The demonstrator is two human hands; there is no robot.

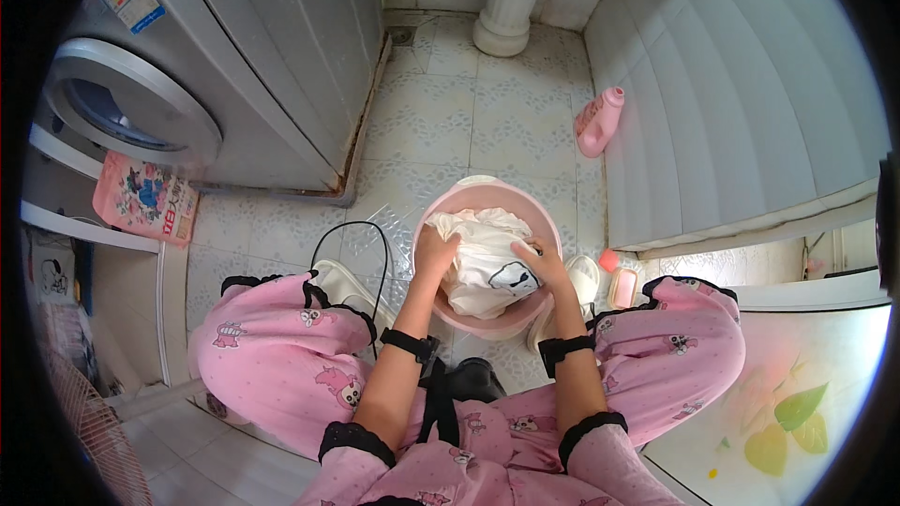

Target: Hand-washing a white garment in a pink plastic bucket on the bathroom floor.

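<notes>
A pink plastic basin (485, 327) stands on the tiled floor between my feet. Bunched up inside it is a white cloth garment (485, 253) with a dark printed patch near its lower right. My left hand (437, 253) grips the garment's left side, the fingers partly hidden in the folds. On the right side my right hand (540, 261) holds the fabric near the print, thumb and fingers pressed into it. What lies under the garment in the basin is hidden.
A pink detergent bottle (599, 123) stands by the right wall panel. Right of the basin lies a soap dish (624, 288) with a pink bar. A grey washing machine (281, 70) is at upper left, with a pink detergent bag (146, 197) beneath its door. A black cable (385, 246) loops left of the basin.
</notes>
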